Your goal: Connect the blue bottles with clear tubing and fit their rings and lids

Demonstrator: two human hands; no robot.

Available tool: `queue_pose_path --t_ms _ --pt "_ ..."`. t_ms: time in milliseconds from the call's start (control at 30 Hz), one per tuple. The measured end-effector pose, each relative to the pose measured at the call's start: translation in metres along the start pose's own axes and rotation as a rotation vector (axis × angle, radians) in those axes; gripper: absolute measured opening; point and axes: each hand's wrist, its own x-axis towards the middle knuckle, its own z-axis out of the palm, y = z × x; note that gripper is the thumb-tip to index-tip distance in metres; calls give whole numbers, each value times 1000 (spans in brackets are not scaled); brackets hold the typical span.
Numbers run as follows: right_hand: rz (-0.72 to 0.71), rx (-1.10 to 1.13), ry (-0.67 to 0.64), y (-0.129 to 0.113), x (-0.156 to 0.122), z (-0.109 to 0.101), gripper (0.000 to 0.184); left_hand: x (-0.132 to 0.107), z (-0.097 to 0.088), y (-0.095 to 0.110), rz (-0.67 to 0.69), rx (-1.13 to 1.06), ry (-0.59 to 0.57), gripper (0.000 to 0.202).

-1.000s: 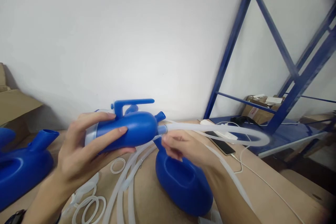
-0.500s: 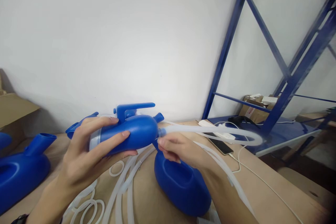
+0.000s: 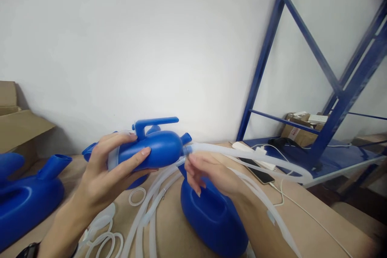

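My left hand (image 3: 99, 169) is wrapped around a blue plastic urinal head (image 3: 160, 149), held sideways above the table with its bar handle on top. A frosted rim (image 3: 113, 159) shows at its wide end. From the narrow end, a translucent hose (image 3: 242, 151) runs right and loops back. My right hand (image 3: 208, 169) pinches the hose at the joint with the nozzle (image 3: 186, 150); its fingertips partly cover that joint. Beneath the right hand sits a blue urinal bottle (image 3: 214, 221) with a moulded grip.
Another blue bottle (image 3: 30, 205) stands at left by a cardboard box (image 3: 27, 129). Translucent hoses (image 3: 152, 225) and several white rings (image 3: 137, 196) lie on the table (image 3: 169, 234). A phone (image 3: 258, 171) with cables is at right, before a blue metal rack (image 3: 263, 60).
The view has shifted slightly left. Some fingers of my right hand have loosened and hang lower, with thumb and forefinger still at the hose joint. My left hand keeps its grasp.
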Motion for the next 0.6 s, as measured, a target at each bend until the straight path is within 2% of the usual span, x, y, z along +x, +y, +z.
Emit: queue_pose_path --t_ms 67,133,200,267,300,333,400,433,600 --pt "6 -76 4 -5 -6 1 57 1 0 -4 -13 42 23 41" --pt "-57 -226 88 -12 -14 2 54 2 -1 -6 -56 56 59 58" --pt "-246 -454 301 -18 -23 5 39 2 -2 -6 -112 13 66 79" --pt "-498 -755 533 -19 -27 9 26 0 -1 -3 -160 -69 25 94" --pt "-605 -907 615 -17 -26 11 31 -1 0 1 -177 -111 6 99" --pt "-672 -1045 660 -14 -24 14 44 -1 2 5 -191 -154 -6 103" --pt "-691 -1231 664 -4 -16 20 64 -2 7 16 -221 -238 -35 107" --pt "-673 -1272 652 1 -11 22 67 -1 9 22 -240 -281 -51 107" --pt "-636 -1340 638 15 -3 26 63 -2 21 48 -469 -571 -109 106"
